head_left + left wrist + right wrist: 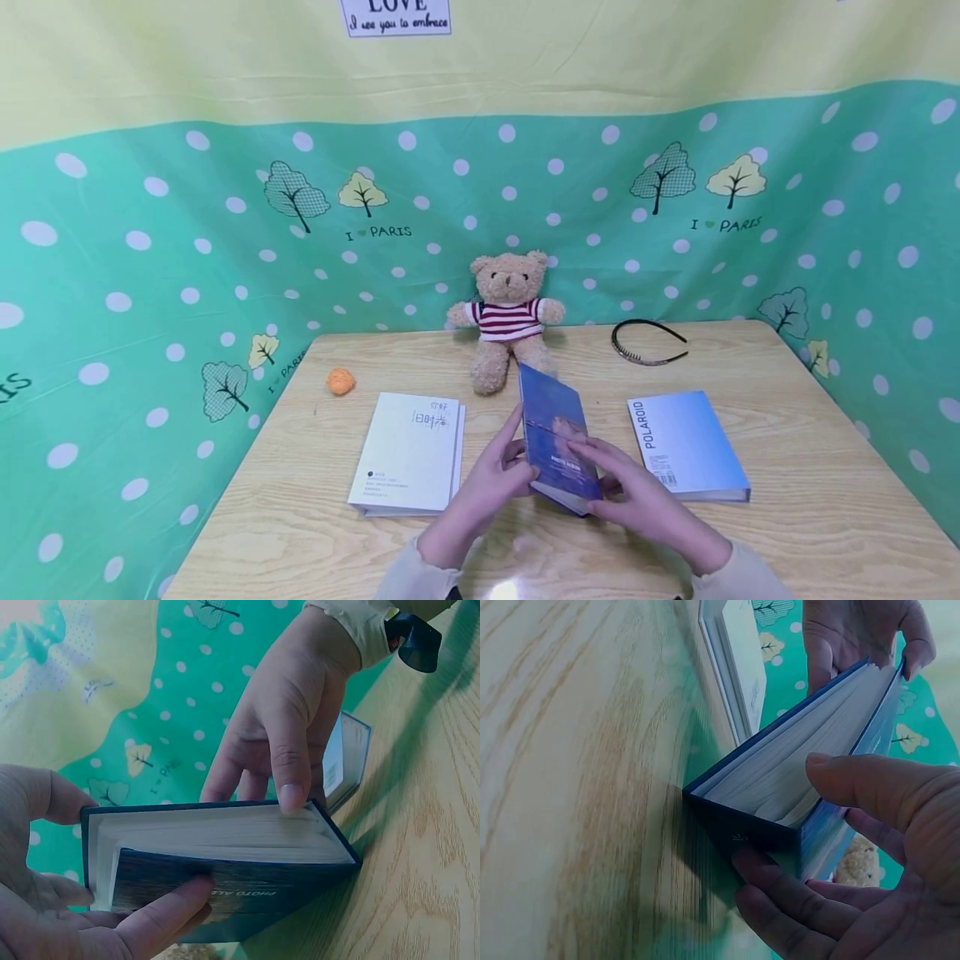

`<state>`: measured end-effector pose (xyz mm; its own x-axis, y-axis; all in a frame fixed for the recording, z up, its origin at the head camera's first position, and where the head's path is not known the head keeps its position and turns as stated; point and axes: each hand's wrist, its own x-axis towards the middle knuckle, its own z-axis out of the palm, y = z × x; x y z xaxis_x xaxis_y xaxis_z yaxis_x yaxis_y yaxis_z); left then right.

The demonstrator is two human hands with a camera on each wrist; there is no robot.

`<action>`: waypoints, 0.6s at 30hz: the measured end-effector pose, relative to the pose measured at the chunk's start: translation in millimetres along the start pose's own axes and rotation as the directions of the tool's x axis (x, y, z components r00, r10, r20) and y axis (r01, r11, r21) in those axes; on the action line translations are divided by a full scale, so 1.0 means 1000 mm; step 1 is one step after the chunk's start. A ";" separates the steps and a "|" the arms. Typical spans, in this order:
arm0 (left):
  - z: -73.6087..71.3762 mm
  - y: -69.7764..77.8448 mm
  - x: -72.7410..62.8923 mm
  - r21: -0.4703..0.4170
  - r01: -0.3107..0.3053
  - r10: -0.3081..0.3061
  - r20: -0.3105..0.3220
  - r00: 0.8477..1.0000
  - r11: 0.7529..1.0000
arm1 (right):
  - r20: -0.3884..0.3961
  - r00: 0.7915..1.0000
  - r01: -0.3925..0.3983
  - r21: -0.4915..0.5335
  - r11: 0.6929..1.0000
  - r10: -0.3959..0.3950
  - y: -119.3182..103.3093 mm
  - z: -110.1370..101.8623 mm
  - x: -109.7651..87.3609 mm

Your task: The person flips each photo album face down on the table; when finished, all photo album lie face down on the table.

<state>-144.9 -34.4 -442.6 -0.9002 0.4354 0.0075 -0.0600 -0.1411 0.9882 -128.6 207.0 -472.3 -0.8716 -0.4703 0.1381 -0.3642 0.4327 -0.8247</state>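
Observation:
A dark blue photo album [551,425] is held tilted over the table between both hands, its page block facing the person. My left hand [501,467] grips its left side, with fingers at the cover's free edge in the left wrist view. On the opposite side my right hand [630,492] holds the lower right corner. Its thumb lies by the bottom page edges, and its fingers [780,889] are against the spine. The white pages [787,754] fan slightly between the covers in the right wrist view.
A white album [408,454] lies left, and a blue-and-white Polaroid album [690,446] lies right. Behind sits a teddy bear [510,312] in a striped shirt. A black headband [648,342] is at the back right, a small orange ball-like object [341,382] at the back left. Patterned curtain surrounds the wooden table [262,517].

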 end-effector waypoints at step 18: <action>-0.008 -0.002 -0.001 0.082 0.006 -0.002 -0.056 0.998 0.997 | -0.003 0.996 -0.086 0.024 0.996 0.086 -0.002 -0.002 0.003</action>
<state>-147.1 -41.8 -446.0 -0.9228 0.3852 -0.0026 -0.0298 -0.0647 0.9975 -131.0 206.1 -469.7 -0.9006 -0.4291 0.0687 -0.2803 0.4528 -0.8464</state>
